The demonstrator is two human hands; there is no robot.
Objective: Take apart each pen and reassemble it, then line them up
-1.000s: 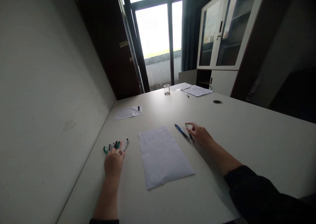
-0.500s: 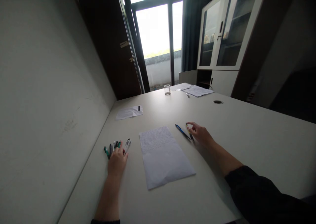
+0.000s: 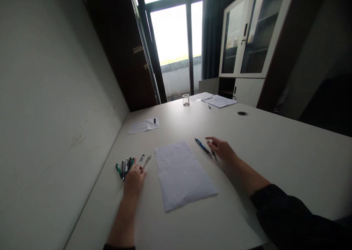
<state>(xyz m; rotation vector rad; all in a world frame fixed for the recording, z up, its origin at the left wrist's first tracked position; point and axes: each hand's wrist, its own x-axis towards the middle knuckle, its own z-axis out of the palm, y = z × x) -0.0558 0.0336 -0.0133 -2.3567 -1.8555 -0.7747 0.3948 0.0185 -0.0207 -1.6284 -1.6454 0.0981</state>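
1. My left hand (image 3: 135, 176) rests low over a fanned cluster of pens (image 3: 126, 166) on the left side of the table, fingertips at a clear pen (image 3: 147, 160) that slants toward the paper; whether my fingers are closed on it I cannot tell.
2. My right hand (image 3: 221, 149) lies to the right of the paper, thumb and forefinger at the upper part of a dark pen (image 3: 213, 155); my hand covers much of it, so I cannot tell if they pinch it. A blue pen (image 3: 202, 146) lies just left of it.
3. Between my hands, the sheet of paper (image 3: 181, 180) lies flat, its upper part filled with lines of writing, its lower part bare.
4. The white table (image 3: 288, 154) stretches away from me. Further along its left side lies another sheet (image 3: 141, 126) with a small dark strip; at the far end stand a clear glass (image 3: 186, 100) and, to its right, more papers (image 3: 221, 101). A round cable hole (image 3: 242, 113) sits near the right edge.
5. A pale, scuffed wall (image 3: 60, 107) borders the table on my left. Ahead, a bright window (image 3: 170, 33) meets a dark curtain (image 3: 218, 33), with a white glass-doored cabinet (image 3: 237, 40) to the right.
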